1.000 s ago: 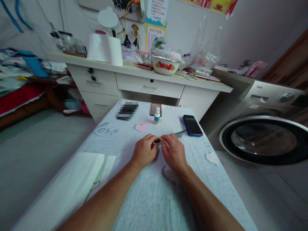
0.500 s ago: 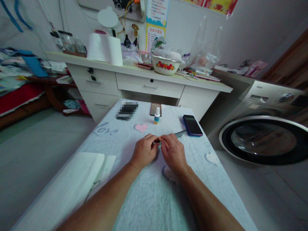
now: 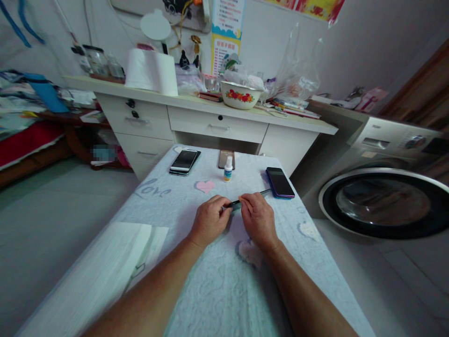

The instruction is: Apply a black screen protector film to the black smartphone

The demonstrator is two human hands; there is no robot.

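Note:
A long, thin black object [image 3: 235, 203], seen nearly edge-on, runs slantwise between my hands and out past the right one; its kind is not clear. My left hand [image 3: 211, 220] pinches its near-left end between thumb and fingers. Farther along it, my right hand [image 3: 257, 217] has its fingertips closed on the same object. The object's far end [image 3: 267, 191] comes close to a dark phone with a purple-blue edge [image 3: 280, 182], lying flat at the right. Beyond my hands a small white bottle with a blue and yellow label [image 3: 228, 170] stands upright.
Two stacked phones [image 3: 184, 160] lie at the table's far left, and a brown-backed phone [image 3: 222, 159] behind the bottle. A pale folded sheet [image 3: 115, 248] covers the near left. Ahead is a white desk [image 3: 217, 126]; a washing machine [image 3: 386, 140] stands right.
My right hand has slid a little to the right along the thin black object, baring more of it between the hands. My left hand has stayed nearly in place.

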